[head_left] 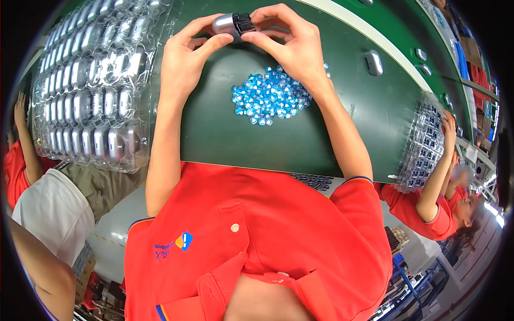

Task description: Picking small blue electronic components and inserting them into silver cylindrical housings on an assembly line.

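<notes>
At the far middle of the green table (225, 136), both hands meet at a small device with a rounded silver shell (224, 24) and a black inner part (244, 23). My left hand (186, 51) pinches the silver end between thumb and fingers. On the black end, my right hand (293, 44) closes its thumb and fingertips. The black part sits against the shell's side; whether it is fully seated cannot be told. Just nearer than the right hand lies a heap of small shiny blue pieces (267, 99) with pale centres, partly covered by the right wrist.
Stacked clear plastic trays (140, 115) of silver shells stand at the left. A loose silver shell (373, 62) lies right of the heap. At the right edge, a co-worker's hand (448, 131) is by a clear tray (415, 171) of dark parts. A pale rail (396, 51) runs beyond.
</notes>
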